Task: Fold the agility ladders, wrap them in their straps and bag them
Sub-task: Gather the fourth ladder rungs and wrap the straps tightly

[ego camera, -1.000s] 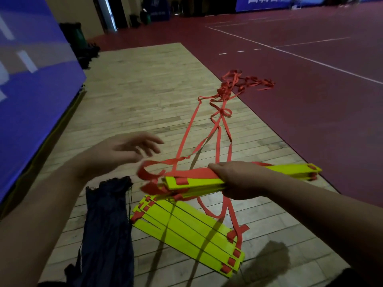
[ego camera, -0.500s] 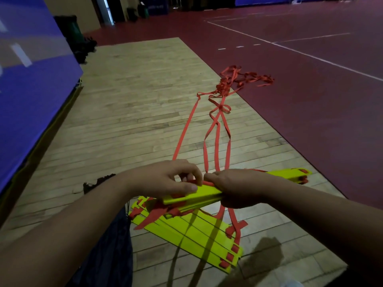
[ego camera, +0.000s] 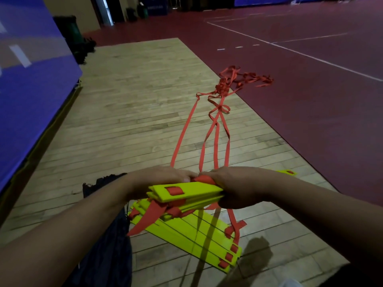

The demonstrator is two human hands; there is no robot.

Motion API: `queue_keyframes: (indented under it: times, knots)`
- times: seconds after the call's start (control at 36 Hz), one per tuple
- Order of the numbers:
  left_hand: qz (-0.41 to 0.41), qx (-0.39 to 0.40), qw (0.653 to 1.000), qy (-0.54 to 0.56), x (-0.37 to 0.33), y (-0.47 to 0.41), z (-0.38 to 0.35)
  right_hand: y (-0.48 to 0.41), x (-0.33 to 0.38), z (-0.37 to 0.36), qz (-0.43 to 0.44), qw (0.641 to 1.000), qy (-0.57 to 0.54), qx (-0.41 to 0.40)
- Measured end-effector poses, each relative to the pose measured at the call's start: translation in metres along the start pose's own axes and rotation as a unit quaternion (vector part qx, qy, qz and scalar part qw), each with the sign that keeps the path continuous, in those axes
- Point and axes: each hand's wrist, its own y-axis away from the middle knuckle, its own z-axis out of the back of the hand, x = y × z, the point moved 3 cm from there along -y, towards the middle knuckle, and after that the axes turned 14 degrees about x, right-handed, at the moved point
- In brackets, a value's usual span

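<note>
Both hands are raised off the floor with a held stack of yellow rungs (ego camera: 186, 192) between them.

- **Left hand** (ego camera: 157, 181): curls over the stack's left part, fingertips at the bunched red webbing.
- **Right hand** (ego camera: 242, 189): wraps tight round the middle. The stack's far end pokes out past the wrist.
- **Straps** (ego camera: 215, 131): run from the hands across the wooden floor (ego camera: 134, 110) to a tangle (ego camera: 238, 79) at the court's edge.
- **Second stack** (ego camera: 196, 239): lies fanned on the floor below, with the dark bag (ego camera: 97, 189) just beside it at left.

The step in hand is probably squaring the rungs before wrapping. The right hand should clamp firmly while the left taps the ends flush. The slack needs drawing in evenly, and the tangle wants freeing before it reaches the hands.
</note>
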Motion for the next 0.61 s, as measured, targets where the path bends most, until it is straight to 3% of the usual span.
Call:
queue_keyframes:
  times: [0.06, 0.19, 0.28, 0.39, 0.47, 0.61]
  knots:
    - [-0.011, 0.014, 0.999, 0.044, 0.000, -0.002, -0.002, 0.002, 0.001, -0.001, 0.008, 1.000, -0.011, -0.005]
    - [-0.077, -0.017, 0.996, 0.032, -0.005, 0.002, 0.004, 0.007, 0.004, -0.003, 0.020, 0.999, -0.024, -0.005]
    - [-0.083, -0.061, 0.995, 0.013, -0.011, 0.010, 0.009, 0.009, 0.001, 0.000, 0.010, 0.999, -0.036, -0.014]
    - [-0.041, -0.048, 0.998, -0.004, -0.020, 0.029, 0.016, 0.010, -0.004, 0.002, -0.006, 0.999, -0.039, -0.012]
    - [-0.015, -0.073, 0.993, -0.095, -0.030, 0.037, 0.021, 0.006, -0.005, -0.001, -0.030, 0.999, -0.009, -0.003]
    - [-0.052, -0.106, 0.956, -0.267, -0.047, 0.052, 0.018, 0.002, -0.005, 0.000, -0.057, 0.998, 0.011, -0.008]
